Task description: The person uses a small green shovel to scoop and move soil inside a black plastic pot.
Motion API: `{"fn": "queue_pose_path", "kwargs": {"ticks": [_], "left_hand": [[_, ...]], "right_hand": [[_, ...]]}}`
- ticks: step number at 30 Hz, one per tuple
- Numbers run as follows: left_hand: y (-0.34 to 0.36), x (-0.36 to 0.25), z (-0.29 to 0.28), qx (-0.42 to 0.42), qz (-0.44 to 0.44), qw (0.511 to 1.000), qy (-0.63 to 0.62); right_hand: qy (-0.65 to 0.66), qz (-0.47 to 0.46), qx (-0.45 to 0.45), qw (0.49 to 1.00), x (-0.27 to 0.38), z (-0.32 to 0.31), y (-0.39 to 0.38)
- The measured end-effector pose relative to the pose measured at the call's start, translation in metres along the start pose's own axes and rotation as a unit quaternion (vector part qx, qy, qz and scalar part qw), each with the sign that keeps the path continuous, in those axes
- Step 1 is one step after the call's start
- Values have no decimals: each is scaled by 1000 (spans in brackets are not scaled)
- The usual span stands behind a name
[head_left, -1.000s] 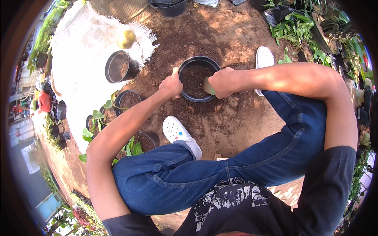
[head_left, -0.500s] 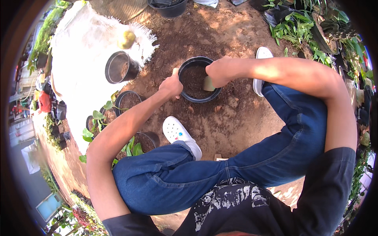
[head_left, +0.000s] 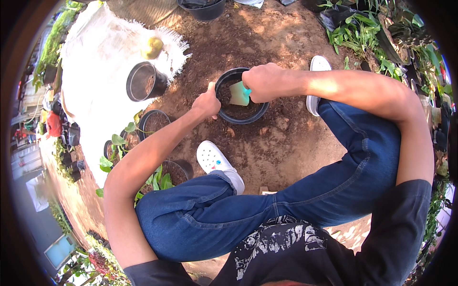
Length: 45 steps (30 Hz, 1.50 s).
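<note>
A round black plant pot stands on the bare soil in front of me, with dark soil inside it. My left hand grips the pot's left rim, fingers closed on it. In my right hand, at the pot's right side, is a small green hand trowel. The fist wraps round its handle, which is mostly hidden. The trowel's blade lies over the soil inside the pot and points left.
Left of the pot, an empty-looking black pot and a round yellowish fruit rest on a white woven sheet. Potted seedlings stand near my left forearm. Another black tub is at the far edge; leafy plants grow at far right.
The trowel's blade has swung up and left from the pot's right side, showing more of its face. My right hand has shifted slightly left and away; the left hand keeps its hold.
</note>
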<state>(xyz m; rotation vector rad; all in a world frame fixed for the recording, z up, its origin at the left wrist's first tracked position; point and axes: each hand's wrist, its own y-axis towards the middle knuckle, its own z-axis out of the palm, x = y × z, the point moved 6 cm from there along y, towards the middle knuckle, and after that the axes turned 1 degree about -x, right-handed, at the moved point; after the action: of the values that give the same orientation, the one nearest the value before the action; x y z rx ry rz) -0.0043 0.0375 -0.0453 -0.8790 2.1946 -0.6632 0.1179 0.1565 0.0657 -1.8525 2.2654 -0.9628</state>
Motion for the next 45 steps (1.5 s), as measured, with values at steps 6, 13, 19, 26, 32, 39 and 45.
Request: {"fn": "queue_pose_path", "kwargs": {"ticks": [6, 13, 19, 26, 32, 39, 45], "left_hand": [[-3, -3, -1, 4, -1, 1000, -2], [2, 1, 1, 5, -12, 1000, -4], [-4, 0, 1, 9, -4, 1000, -26], [2, 4, 3, 8, 5, 1000, -9], [1, -1, 8, 4, 13, 1000, -23], [0, 5, 4, 8, 12, 1000, -22], [-3, 5, 5, 12, 2, 1000, -29]], "right_hand": [[-22, 53, 84, 995, -4, -2, 2], [18, 42, 132, 990, -8, 51, 14], [265, 138, 204, 932, -12, 43, 13], [157, 30, 221, 962, -17, 88, 18], [215, 182, 318, 906, -17, 46, 8], [117, 122, 244, 955, -17, 50, 22], [132, 134, 313, 931, -10, 46, 19]]}}
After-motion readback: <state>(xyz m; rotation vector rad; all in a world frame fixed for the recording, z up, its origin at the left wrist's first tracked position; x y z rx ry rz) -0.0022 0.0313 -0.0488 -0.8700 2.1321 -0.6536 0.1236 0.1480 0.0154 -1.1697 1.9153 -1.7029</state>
